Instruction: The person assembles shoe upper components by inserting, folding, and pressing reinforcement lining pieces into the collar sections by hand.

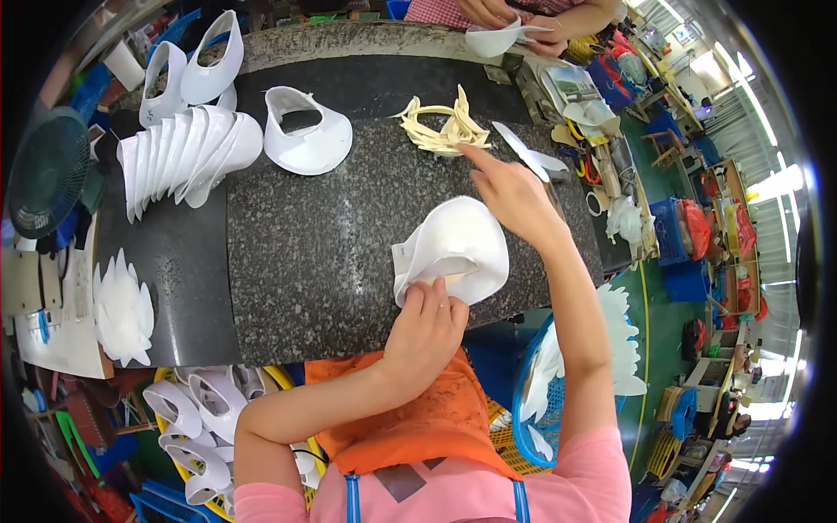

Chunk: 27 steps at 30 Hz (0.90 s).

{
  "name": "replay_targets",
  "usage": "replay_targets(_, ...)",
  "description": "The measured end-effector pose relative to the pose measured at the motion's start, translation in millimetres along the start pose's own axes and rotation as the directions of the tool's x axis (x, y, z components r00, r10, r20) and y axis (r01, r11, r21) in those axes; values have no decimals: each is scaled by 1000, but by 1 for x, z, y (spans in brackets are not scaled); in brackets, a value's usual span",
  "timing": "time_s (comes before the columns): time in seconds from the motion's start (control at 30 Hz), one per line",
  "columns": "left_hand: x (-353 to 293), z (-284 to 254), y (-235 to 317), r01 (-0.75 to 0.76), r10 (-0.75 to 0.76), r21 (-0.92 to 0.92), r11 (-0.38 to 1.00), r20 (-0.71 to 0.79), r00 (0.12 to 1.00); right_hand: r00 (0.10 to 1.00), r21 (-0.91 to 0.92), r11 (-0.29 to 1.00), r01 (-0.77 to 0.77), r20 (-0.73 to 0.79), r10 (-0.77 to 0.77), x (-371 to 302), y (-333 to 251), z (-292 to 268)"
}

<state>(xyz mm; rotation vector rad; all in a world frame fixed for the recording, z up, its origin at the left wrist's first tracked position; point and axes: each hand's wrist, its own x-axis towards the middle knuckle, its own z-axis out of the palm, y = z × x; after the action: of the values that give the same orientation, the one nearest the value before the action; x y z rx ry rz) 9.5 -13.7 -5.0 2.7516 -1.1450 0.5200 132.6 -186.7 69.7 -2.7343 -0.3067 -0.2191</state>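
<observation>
From my feed, far left: green fan [48,174]. Beside it, at left, a fanned stack of white leaf-shaped pieces [124,309]; upper left, a nested row of white curved shells [187,155]. Lower left, a yellow basket [281,377] holds more shells. One white shell [316,146] sits apart, upper centre, on the dark speckled bench [305,244].

Centre: I see the left hand [429,327] pinching the near edge of a white shell [471,231], fingers at its opening; the shell lies on the bench. Above, a loose ring of cream strips [446,135]. The right hand [514,196] reaches there, index finger extended, loosely spread, nothing visibly grasped; I cannot tell whether the fingertip touches. Just right, flat white pieces [527,152]. Lower right, blue basket [518,397].
</observation>
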Motion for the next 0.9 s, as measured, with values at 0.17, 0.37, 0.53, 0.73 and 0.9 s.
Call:
replay_targets(0.17,1,9,-6,26,-29,-48,998,-48,998,964,257,966,22,-261,47,-24,-41,-22)
replay_targets(0.37,8,6,-6,-8,5,-98,995,-31,1000,953,61,962,268,132,-274,-91,-18,2)
replay_targets(0.53,7,4,2,-20,20,15,1000,26,999,976,-267,941,207,123,-180,-100,-26,23)
replay_targets(0.73,2,7,5,4,-4,7,1000,-1,1000,962,-315,910,268,138,-235,-111,-29,27)
replay_targets(0.9,4,8,0,-7,7,15,1000,-5,1000,954,-346,891,294,166,-251,-106,-30,29)
